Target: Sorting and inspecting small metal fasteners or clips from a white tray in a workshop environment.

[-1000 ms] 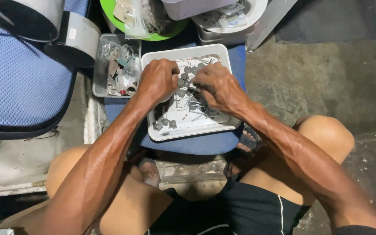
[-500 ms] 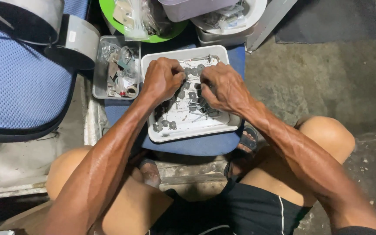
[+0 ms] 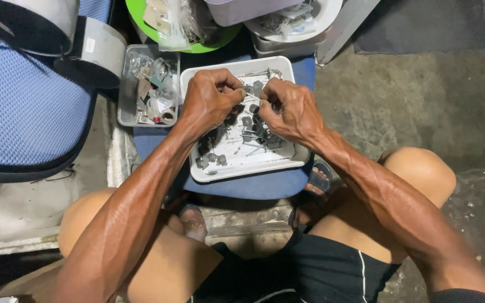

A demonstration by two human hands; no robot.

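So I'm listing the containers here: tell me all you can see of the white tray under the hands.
The white tray is a shallow rectangle with rounded corners and a raised rim, plastic by the look. It lies flat on a blue cushion, holding many small dark metal parts and thin pins. The left hand and the right hand hover over it, pinching a thin pin between them.

Parts-crowded white tray [image 3: 287, 164], containers [image 3: 148, 84] just beyond

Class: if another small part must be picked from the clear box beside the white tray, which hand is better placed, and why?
Probably the left hand. The clear box lies just to its outer side, while the right hand is over the far half of the white tray. Both hands pinch a thin metal pin, so one must let go.
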